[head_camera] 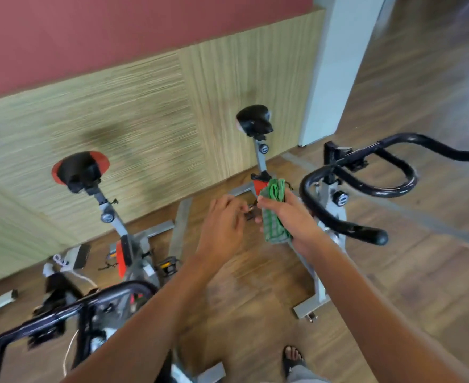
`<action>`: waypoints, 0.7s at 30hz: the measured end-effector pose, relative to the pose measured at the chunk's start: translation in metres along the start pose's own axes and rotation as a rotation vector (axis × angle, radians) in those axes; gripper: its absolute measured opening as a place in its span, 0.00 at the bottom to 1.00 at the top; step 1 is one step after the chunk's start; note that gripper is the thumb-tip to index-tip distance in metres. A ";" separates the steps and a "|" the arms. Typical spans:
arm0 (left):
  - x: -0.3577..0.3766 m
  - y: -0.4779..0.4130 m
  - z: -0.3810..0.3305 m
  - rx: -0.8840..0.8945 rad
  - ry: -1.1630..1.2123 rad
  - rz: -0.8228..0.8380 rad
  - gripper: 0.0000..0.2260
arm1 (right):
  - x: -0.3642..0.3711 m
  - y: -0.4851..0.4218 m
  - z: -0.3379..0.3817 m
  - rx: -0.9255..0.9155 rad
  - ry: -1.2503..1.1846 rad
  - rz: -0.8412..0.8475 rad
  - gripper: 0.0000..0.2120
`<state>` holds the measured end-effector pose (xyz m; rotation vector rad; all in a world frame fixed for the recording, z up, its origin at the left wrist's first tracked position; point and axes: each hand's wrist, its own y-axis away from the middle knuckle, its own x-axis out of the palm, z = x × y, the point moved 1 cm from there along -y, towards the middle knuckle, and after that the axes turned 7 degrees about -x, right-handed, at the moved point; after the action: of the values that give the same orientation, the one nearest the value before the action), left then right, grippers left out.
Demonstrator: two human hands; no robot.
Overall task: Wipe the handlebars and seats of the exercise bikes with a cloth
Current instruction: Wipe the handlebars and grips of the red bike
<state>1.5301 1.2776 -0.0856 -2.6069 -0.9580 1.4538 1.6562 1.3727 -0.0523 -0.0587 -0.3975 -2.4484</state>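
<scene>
- My cloth (276, 217) is green, checked with paler lines.
- The left seat (80, 168) is black with red edges; the right seat (254, 120) is plain black.
- The left handlebars (62, 310) and right handlebars (366, 172) are glossy black.
- Both bike frames (320, 288) are grey, each with a red panel (121, 258).
- The floor (255, 286) is brown wood grain.
- The wall (89, 37) is dull red above, with streaked pale yellow-green panelling (144, 106) below.
- My sandal (292, 359) is black.
</scene>
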 end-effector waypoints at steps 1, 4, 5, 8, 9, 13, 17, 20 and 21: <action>0.012 -0.017 -0.018 -0.005 0.028 0.007 0.09 | -0.019 -0.007 0.012 -0.013 -0.018 -0.027 0.15; 0.046 -0.058 -0.068 -0.007 0.101 0.039 0.09 | -0.072 -0.025 0.040 -0.059 -0.095 -0.104 0.09; 0.057 -0.070 -0.083 0.005 0.112 0.057 0.09 | -0.089 -0.029 0.047 -0.073 -0.116 -0.134 0.09; 0.091 -0.104 -0.115 0.019 0.121 0.106 0.07 | -0.135 -0.042 0.061 -0.091 -0.155 -0.227 0.10; 0.101 -0.113 -0.124 0.029 0.125 0.118 0.07 | -0.149 -0.046 0.063 -0.096 -0.168 -0.253 0.11; 0.144 -0.143 -0.153 0.100 0.197 0.211 0.08 | -0.193 -0.063 0.062 -0.107 -0.154 -0.364 0.08; 0.190 -0.174 -0.173 0.190 0.265 0.371 0.08 | -0.226 -0.081 0.057 -0.100 -0.160 -0.525 0.08; 0.221 -0.197 -0.191 0.285 0.369 0.489 0.09 | -0.248 -0.088 0.055 -0.087 -0.170 -0.669 0.12; 0.231 -0.204 -0.198 0.341 0.412 0.528 0.09 | -0.257 -0.088 0.055 -0.087 -0.156 -0.717 0.12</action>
<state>1.6679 1.6166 -0.0913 -2.8211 0.0239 0.9429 1.8015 1.6084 -0.0601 -0.1701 -0.4324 -3.1819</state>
